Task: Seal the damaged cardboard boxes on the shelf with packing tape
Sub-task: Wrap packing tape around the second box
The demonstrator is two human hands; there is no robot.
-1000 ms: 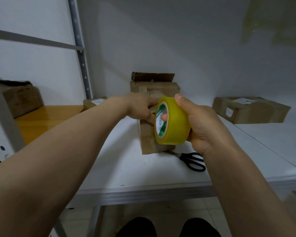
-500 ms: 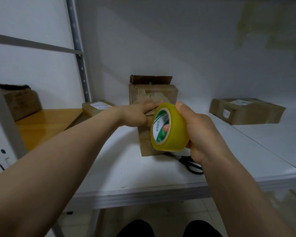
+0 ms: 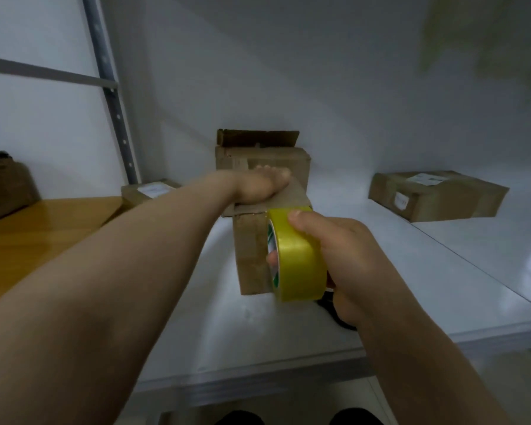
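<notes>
A small brown cardboard box point(image 3: 252, 256) stands on the white shelf point(image 3: 396, 286) in front of me. My left hand point(image 3: 264, 187) lies flat on the box's top, fingers stretched out, pressing down. My right hand point(image 3: 341, 256) grips a yellow roll of packing tape point(image 3: 298, 259) against the box's near right corner, thumb over the roll's rim and a fingertip showing through its core. Behind this box stands a larger cardboard box point(image 3: 276, 161) with a raised torn flap.
A flat box with a label point(image 3: 439, 194) lies on the shelf at the right. Another small labelled box point(image 3: 147, 193) sits at the left by the metal upright point(image 3: 111, 96). Black scissors point(image 3: 334, 314) lie mostly hidden under my right hand. A wooden surface point(image 3: 37, 231) with a dark box lies left.
My left hand has moved from the roll onto the box's top and flattened there. My right hand has brought the roll down and toward me, over the box's near edge.
</notes>
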